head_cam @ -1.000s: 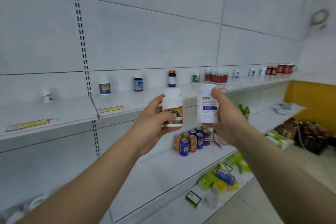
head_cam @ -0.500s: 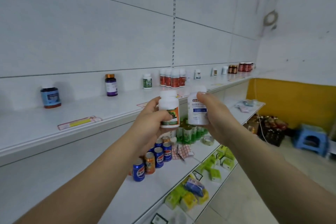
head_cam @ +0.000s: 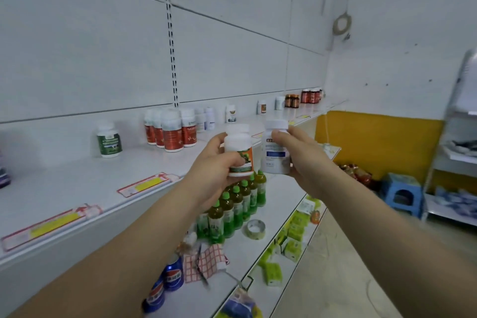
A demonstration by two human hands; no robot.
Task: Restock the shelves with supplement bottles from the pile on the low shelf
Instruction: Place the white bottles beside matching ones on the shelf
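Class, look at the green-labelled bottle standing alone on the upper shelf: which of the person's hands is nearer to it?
Left. The left hand, holding an orange-labelled bottle, is just right of the green-labelled bottle; the right hand, holding a blue-labelled bottle, is farther right.

White panelled wall runs along my left, a slotted upright set into it; white shelving juts below; ahead a white end wall stands over a yellow band; a blue stool sits on the pale floor; light is even.
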